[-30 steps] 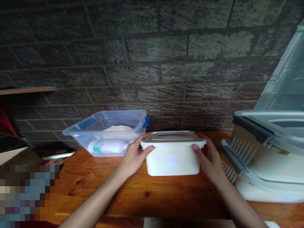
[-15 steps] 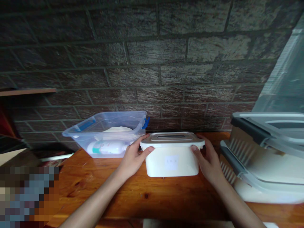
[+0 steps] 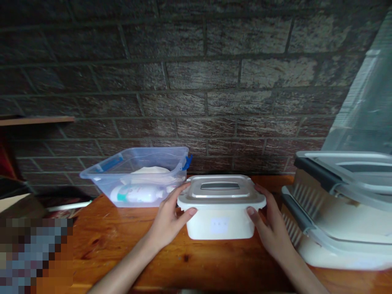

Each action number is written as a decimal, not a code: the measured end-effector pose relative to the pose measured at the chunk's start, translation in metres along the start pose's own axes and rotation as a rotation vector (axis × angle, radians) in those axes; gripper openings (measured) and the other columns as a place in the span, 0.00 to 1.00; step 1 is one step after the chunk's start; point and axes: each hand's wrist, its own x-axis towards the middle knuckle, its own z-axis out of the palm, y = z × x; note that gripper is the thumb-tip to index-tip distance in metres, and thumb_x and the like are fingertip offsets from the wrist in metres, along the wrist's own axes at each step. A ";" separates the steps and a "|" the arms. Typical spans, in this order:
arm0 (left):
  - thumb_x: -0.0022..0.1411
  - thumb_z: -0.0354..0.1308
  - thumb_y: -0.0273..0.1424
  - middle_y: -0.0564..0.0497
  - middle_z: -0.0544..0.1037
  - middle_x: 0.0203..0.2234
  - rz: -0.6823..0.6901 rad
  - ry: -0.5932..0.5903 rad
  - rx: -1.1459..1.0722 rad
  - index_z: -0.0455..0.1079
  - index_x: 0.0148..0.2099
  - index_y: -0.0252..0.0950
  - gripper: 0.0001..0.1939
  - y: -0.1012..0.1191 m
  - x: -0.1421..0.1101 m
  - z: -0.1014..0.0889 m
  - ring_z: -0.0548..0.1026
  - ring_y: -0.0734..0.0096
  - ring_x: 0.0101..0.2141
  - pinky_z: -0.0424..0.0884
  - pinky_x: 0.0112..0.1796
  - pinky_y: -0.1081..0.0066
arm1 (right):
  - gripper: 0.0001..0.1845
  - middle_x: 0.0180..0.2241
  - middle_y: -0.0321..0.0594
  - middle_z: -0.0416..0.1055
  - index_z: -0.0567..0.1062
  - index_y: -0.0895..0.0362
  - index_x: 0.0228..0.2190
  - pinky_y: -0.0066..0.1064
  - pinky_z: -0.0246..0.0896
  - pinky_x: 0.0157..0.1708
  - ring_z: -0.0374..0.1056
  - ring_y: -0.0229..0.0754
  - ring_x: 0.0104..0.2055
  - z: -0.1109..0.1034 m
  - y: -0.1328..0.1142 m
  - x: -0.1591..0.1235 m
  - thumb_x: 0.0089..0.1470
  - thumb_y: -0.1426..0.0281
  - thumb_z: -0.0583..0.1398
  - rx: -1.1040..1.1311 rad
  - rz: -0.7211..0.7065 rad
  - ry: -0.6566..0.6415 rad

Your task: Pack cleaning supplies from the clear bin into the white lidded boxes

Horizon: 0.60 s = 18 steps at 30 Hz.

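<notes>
A white lidded storage box (image 3: pixel 219 224) is in the middle of the view, above or on the wooden table; its lid (image 3: pixel 220 199) has a grey handle strip on top. My left hand (image 3: pixel 171 214) grips its left end, thumb on the front just under the lid rim and fingers around the side. On the right end my right hand (image 3: pixel 269 220) holds it the same way, with the thumb at the front corner. The fingertips behind the box are hidden. A pale label with small marks shows on the front.
Left of the box stands a clear bluish plastic bin (image 3: pixel 134 175) holding a white bottle (image 3: pixel 139 193) and something white. Two larger lidded containers (image 3: pixel 346 204) are stacked at the right. A dark brick wall (image 3: pixel 202 81) rises behind the wooden table (image 3: pixel 128 249).
The box and both hands appear lower and nearer, and more of the lid's top shows. Both hands keep their grip. The whole scene has shifted slightly down in view.
</notes>
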 end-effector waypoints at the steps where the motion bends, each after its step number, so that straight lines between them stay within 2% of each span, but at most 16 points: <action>1: 0.65 0.62 0.40 0.42 0.67 0.65 0.024 -0.010 -0.003 0.58 0.69 0.41 0.34 -0.001 -0.002 0.000 0.67 0.49 0.63 0.63 0.62 0.55 | 0.33 0.64 0.50 0.62 0.61 0.52 0.64 0.51 0.54 0.65 0.59 0.56 0.65 -0.002 0.000 -0.003 0.62 0.57 0.61 -0.015 -0.011 -0.020; 6: 0.66 0.61 0.39 0.41 0.58 0.70 0.098 -0.088 0.005 0.51 0.73 0.42 0.38 -0.006 -0.007 -0.003 0.58 0.48 0.68 0.54 0.66 0.50 | 0.34 0.67 0.48 0.58 0.59 0.51 0.65 0.53 0.49 0.68 0.55 0.55 0.69 -0.010 -0.005 -0.012 0.62 0.60 0.62 -0.091 -0.030 -0.093; 13: 0.67 0.61 0.40 0.46 0.50 0.73 0.051 -0.122 0.082 0.47 0.74 0.48 0.40 -0.006 -0.010 -0.014 0.44 0.48 0.72 0.42 0.69 0.47 | 0.35 0.70 0.43 0.53 0.59 0.49 0.66 0.55 0.40 0.71 0.42 0.53 0.74 -0.016 -0.013 -0.014 0.62 0.59 0.62 -0.235 -0.059 -0.112; 18: 0.66 0.61 0.41 0.45 0.52 0.73 0.070 -0.092 0.021 0.47 0.75 0.47 0.41 0.009 -0.007 -0.022 0.50 0.48 0.71 0.47 0.68 0.49 | 0.36 0.71 0.43 0.51 0.56 0.50 0.67 0.56 0.40 0.71 0.43 0.53 0.74 -0.016 -0.024 -0.012 0.63 0.60 0.61 -0.166 -0.080 -0.064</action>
